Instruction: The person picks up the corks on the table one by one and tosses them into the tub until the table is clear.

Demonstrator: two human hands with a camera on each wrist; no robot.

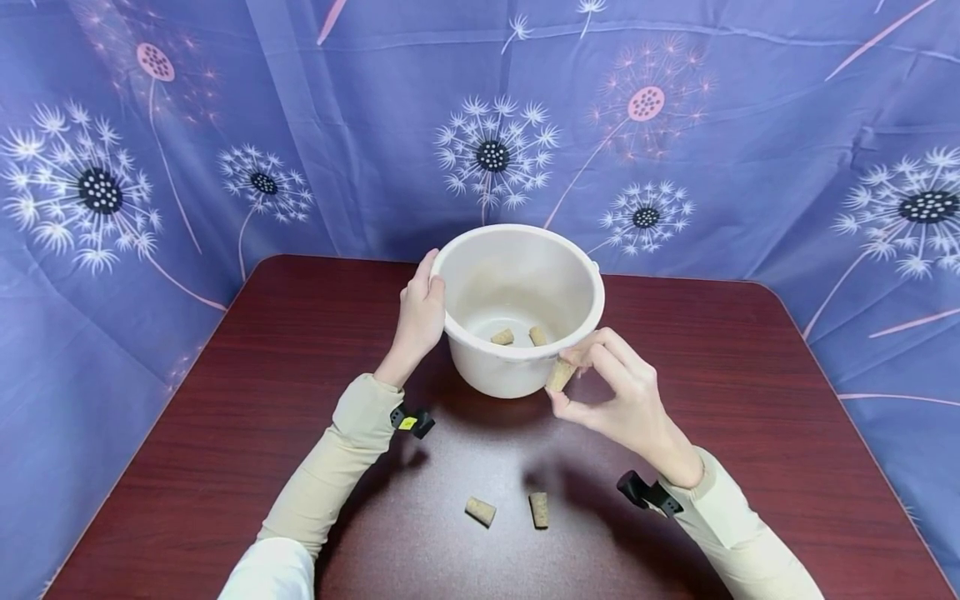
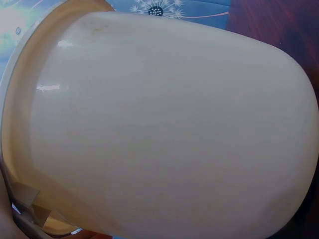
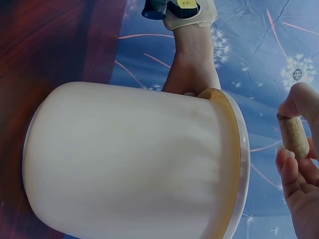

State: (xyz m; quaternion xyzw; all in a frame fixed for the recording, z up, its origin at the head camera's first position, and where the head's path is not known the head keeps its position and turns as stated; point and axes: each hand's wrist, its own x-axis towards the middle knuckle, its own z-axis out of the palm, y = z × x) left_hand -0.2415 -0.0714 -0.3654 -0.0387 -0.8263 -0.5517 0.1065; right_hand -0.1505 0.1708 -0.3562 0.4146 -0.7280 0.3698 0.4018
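Five corks in all, one bucket, one table, two hands; entries run from largest to smallest.

Backdrop [image 1: 750, 150]: blue-violet cloth printed with white and pink dandelion heads, hung behind and to both sides of the table.

Table [image 1: 750, 400]: dark red-brown wood grain, rounded far corners; it bears the bucket and two loose corks.

Bucket [image 1: 480, 367]: white plastic, round, rolled rim, standing upright at the far middle of the table; the inner wall looks faintly tan. In the left wrist view its outer wall [image 2: 164, 129] fills nearly the whole frame.

Left hand [image 1: 420, 321]: on the bucket's left side, thumb hooked over the rim, fingers apparently wrapped round the outer wall, though they are hidden behind it. Cream sleeve to the wrist, with a black clip carrying a yellow tag.

Right hand [image 1: 622, 392]: raised just beside the bucket's near right rim, thumb and fingertips pinching the held cork by its two ends. Cream sleeve and black clip at the wrist.

Held cork [image 1: 559, 375]: tan, tapered, tilted, just outside the rim and level with it; also clear in the right wrist view [image 3: 294, 135].

Corks in bucket [image 1: 502, 337]: two, lying on the bottom, near each other.

Corks on table [image 1: 480, 511]: two, lying side by side but apart, near the front edge between the forearms.
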